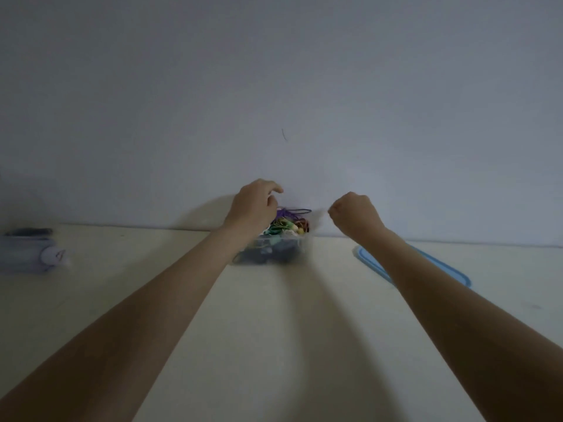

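A pale cream table (274, 330) fills the lower frame and meets a plain grey-white wall (274, 71), which bears a short dark mark (284, 134) near the centre. A flat blue lid (367, 258) lies on the table at right. At the far left edge sits a blurred bluish-grey bundle (24, 254) with a white piece (56, 255) against it.

I see a clear plastic box (274, 255), open and upright at the far edge of the tabletop (274, 330), heaped with colourful elastic bands (289, 223), purple loops uppermost.

Cream table (274, 345), clear tub of coloured bands (292, 254), blue lid (369, 257), pale pouch (27, 254)
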`<state>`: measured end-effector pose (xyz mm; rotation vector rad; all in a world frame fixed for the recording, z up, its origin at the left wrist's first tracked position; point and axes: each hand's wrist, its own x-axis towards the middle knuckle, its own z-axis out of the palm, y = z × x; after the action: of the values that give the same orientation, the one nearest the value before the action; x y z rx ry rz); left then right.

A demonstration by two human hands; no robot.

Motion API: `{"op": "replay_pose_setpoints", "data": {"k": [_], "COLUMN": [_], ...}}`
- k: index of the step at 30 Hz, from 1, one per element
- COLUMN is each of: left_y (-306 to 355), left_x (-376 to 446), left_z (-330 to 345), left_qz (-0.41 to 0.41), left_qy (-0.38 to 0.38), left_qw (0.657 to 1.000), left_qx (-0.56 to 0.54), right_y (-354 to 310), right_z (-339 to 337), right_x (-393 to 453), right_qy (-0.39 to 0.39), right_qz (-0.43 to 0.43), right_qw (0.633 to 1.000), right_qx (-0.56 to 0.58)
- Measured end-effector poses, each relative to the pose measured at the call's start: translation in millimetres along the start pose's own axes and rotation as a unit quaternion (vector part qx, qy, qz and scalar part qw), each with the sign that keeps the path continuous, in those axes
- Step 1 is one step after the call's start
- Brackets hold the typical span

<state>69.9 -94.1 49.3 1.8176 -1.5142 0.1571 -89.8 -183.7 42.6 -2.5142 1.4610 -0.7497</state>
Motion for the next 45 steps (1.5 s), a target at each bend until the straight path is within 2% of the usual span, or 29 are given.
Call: {"op": "replay_pose_setpoints", "data": {"k": [2,5,9,15,17,18,21,23,26,28,30,33,36,39,45], "left_y": [18,41,54,35,29,27,24,22,17,13,8,-7,-26,-41,-59], "left_x": [-7,-23,-40,-48,-55,-58,-61,-60,-64,-68,-66,-53,-31,-8,23], "left_z": [12,33,52,44,41,41,36,28,6,-11,-22,-34,-38,-33,-4], "left_qz": [0.044,0.077,0.075,-0.017,-0.053,-0.045,0.033,0.067,0.018,-0.039,-0.073,-0.140,-0.211,-0.244,-0.294], "left_qy": [0.006,-0.048,-0.101,-0.122,-0.147,-0.148,-0.140,-0.161,-0.193,-0.162,-0.083,0.045,0.110,0.137,0.089], "left_qw": [0.998,0.993,0.989,0.983,0.977,0.979,0.986,0.982,0.969,0.948,0.932,0.922,0.898,0.893,0.912], "left_qx": [-0.036,-0.074,-0.078,-0.134,-0.148,-0.132,-0.084,-0.068,-0.154,-0.270,-0.346,-0.359,-0.369,-0.352,-0.272], "right_y": [15,36,56,56,49,43,15,-9,-38,-50,-60,-70,-76,-73,-53], "right_z": [-13,-17,-3,-5,-8,-11,-17,-30,-57,-70,-73,-63,-33,7,49], "right_x": [-21,-45,-62,-72,-77,-81,-80,-73,-66,-60,-49,-32,-25,-19,-1], "right_qy": [-0.033,-0.131,-0.097,-0.091,-0.107,-0.119,-0.155,-0.181,-0.174,-0.156,-0.119,-0.049,-0.060,-0.072,-0.038], "right_qz": [0.031,0.064,0.074,0.110,0.091,0.073,0.009,-0.040,-0.094,-0.111,-0.125,-0.129,-0.121,-0.099,-0.099], "right_qw": [0.995,0.972,0.976,0.979,0.980,0.981,0.984,0.981,0.978,0.980,0.984,0.990,0.991,0.992,0.993], "right_qx": [-0.094,-0.183,-0.181,-0.143,-0.137,-0.132,-0.089,-0.061,-0.059,-0.053,-0.040,0.005,0.000,-0.007,-0.043]}}
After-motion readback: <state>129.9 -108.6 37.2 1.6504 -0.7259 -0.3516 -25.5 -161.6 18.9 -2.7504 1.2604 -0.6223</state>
